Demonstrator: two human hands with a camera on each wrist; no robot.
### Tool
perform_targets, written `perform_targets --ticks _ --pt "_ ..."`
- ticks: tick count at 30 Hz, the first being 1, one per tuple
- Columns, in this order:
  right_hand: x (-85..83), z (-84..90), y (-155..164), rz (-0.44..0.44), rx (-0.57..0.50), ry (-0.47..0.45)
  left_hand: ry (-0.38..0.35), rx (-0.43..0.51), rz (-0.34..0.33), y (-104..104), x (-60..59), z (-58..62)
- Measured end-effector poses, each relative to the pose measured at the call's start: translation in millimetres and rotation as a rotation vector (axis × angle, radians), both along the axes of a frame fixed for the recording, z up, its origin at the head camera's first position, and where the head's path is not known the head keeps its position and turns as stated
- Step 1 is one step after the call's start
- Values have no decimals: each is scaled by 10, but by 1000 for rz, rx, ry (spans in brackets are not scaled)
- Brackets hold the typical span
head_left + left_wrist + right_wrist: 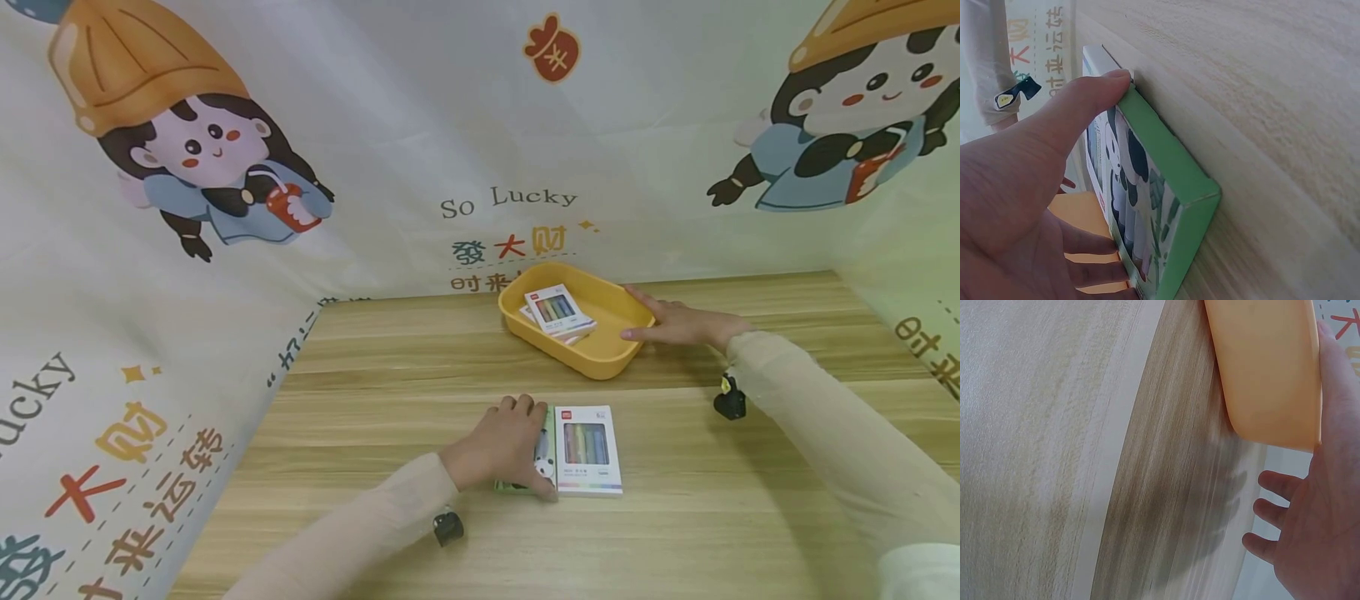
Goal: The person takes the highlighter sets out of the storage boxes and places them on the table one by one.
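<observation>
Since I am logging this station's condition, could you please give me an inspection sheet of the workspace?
Surface: wood-grain table, striped pattern.
Job's things: green panda box and white box lie flat side by side; stacked white boxes lie in the yellow tray, the lower one mostly hidden.
Clutter: nothing seen.
Grippers: bare hands; left hand grips the green panda box, fingers at its far end and thumb at its near end; right hand touches the yellow tray's rim.
Cables: nothing seen.
Surroundings: white printed backdrop behind and at both sides, with cartoon figures and lettering.
</observation>
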State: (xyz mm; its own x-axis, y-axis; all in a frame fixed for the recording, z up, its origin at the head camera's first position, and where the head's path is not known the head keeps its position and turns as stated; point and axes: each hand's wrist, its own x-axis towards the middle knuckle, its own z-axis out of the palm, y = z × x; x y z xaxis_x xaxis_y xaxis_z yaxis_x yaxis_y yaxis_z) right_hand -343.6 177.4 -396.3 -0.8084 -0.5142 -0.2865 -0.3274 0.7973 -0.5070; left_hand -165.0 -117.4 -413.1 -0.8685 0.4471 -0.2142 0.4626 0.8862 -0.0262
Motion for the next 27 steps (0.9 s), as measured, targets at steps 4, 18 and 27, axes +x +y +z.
perform_targets --ticks 4,18,27 --pt "5 3 -2 -8 -4 -1 -8 5 6 0 -1 -7" --pt "-13 -43 9 -13 4 -5 -65 -29 20 -2 30 -36" --pt "-16 -44 4 -19 -6 5 -67 -41 10 -8 33 -20"
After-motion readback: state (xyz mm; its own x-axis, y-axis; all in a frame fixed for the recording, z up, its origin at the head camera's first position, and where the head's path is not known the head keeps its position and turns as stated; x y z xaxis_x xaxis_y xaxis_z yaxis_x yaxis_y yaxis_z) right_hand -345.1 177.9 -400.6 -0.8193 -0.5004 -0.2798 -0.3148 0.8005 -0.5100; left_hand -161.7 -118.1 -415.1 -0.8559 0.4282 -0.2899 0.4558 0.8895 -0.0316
